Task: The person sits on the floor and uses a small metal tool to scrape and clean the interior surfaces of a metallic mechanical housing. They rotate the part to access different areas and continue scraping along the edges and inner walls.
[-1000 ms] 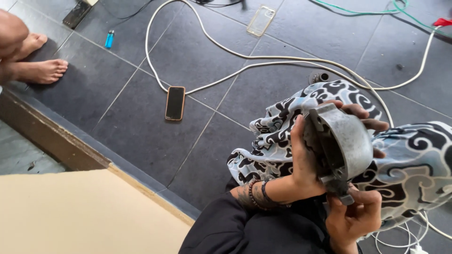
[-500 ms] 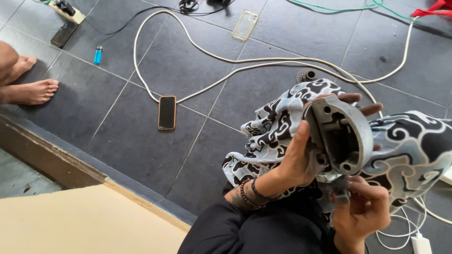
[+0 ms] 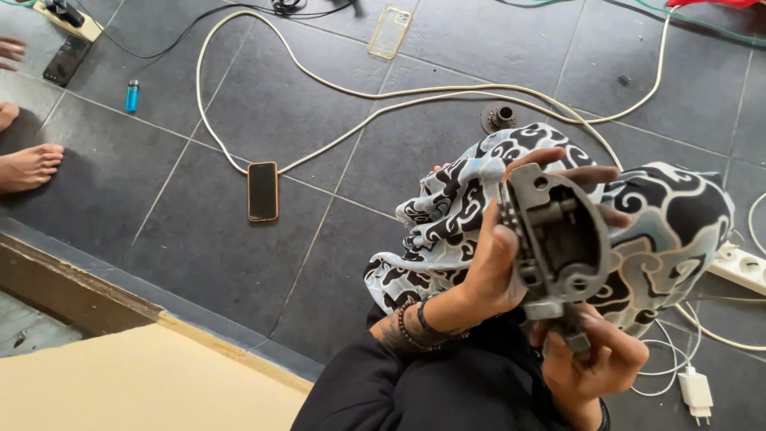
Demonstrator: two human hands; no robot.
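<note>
The left hand has its fingers clamped around a grey metal housing; the right hand pinches what seems its lower fitting, above patterned cloth.

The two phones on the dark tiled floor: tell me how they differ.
The orange-edged phone with the black screen lies near the middle of the floor, beside the white cable; the pale, clear-cased phone lies farther away, past the cable's loop. The first looks dark, the second light. Both lie flat, untouched.
</note>
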